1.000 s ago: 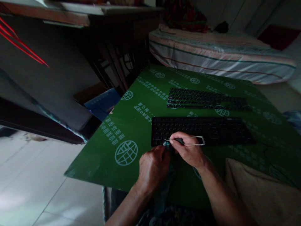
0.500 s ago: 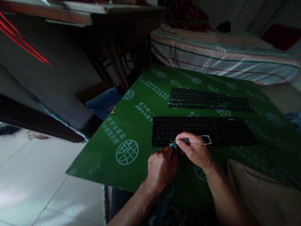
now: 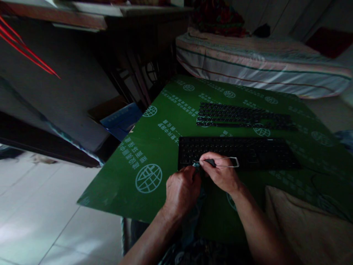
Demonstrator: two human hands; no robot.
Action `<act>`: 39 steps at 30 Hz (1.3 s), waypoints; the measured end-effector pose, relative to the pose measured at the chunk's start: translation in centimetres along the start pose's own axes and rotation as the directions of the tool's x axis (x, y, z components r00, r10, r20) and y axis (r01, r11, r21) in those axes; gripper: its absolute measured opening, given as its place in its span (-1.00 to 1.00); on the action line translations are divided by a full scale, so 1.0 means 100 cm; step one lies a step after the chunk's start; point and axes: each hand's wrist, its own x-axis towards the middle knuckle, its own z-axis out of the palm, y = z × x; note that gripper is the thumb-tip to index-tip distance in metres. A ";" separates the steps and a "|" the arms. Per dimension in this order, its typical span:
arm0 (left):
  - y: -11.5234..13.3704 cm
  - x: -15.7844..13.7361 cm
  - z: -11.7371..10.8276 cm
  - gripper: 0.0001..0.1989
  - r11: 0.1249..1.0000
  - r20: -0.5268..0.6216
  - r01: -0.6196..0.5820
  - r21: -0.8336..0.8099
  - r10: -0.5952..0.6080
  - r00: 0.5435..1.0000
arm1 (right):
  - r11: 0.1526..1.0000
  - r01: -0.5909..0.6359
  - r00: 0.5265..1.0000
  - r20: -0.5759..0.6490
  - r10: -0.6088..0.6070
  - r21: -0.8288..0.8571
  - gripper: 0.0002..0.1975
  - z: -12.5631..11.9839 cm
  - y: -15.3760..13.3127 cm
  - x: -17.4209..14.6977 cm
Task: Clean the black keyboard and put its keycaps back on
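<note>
A black keyboard (image 3: 273, 154), its key positions apparently bare of caps, lies on the green table (image 3: 118, 191). Over its near left edge my right hand (image 3: 226, 175) is closed around a keycap puller (image 3: 210, 162) with a dark handle and thin wire loops. One wire end points left, towards my left hand (image 3: 180, 191), which is a closed fist on a teal cloth (image 3: 196, 165). A bit of the cloth sticks up from the fist at the wire's tip, and the rest hangs down towards my lap. Whether the wire touches the cloth is too small to tell.
Loose black keycaps (image 3: 228, 113) lie in rows behind the keyboard. A beige cloth item (image 3: 300, 213) is at the table's near right, beside a dark cable (image 3: 317, 184). Beyond stands a bed (image 3: 248, 70); a dark desk (image 3: 149, 25) is at the left.
Both hands have moved a little left and slightly up along the keyboard's near edge, carrying the puller and the cloth. The keyboard and keycap rows stay put.
</note>
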 end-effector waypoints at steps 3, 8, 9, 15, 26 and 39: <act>0.003 0.002 0.002 -0.81 1.000 0.016 -0.015 0.020 0.015 1.000 | 1.000 -0.009 1.000 -0.013 0.008 -0.004 -0.87 -0.002 0.002 0.000; 0.008 0.003 0.005 -0.81 0.999 0.025 -0.035 0.027 0.034 0.999 | 0.999 -0.035 0.998 -0.051 0.035 -0.010 -0.87 -0.005 0.003 -0.001; 0.009 0.003 0.006 -0.81 0.999 0.026 -0.041 0.028 0.040 0.999 | 0.999 -0.042 0.997 -0.058 0.041 -0.015 -0.87 -0.006 0.004 -0.001; 0.014 0.000 0.010 -0.81 0.997 0.050 -0.059 0.044 0.057 0.997 | 0.997 -0.051 0.997 -0.059 0.048 -0.064 -0.87 -0.014 0.006 -0.006; 0.007 -0.010 0.009 -0.83 0.999 0.092 -0.032 0.002 0.031 0.995 | 0.996 -0.073 0.997 -0.002 0.073 -0.048 -0.87 -0.014 0.000 -0.012; -0.012 -0.014 0.000 -0.79 0.994 -0.017 -0.019 -0.112 0.018 1.000 | 0.999 -0.036 0.999 0.016 0.036 0.006 -0.86 -0.002 -0.004 -0.013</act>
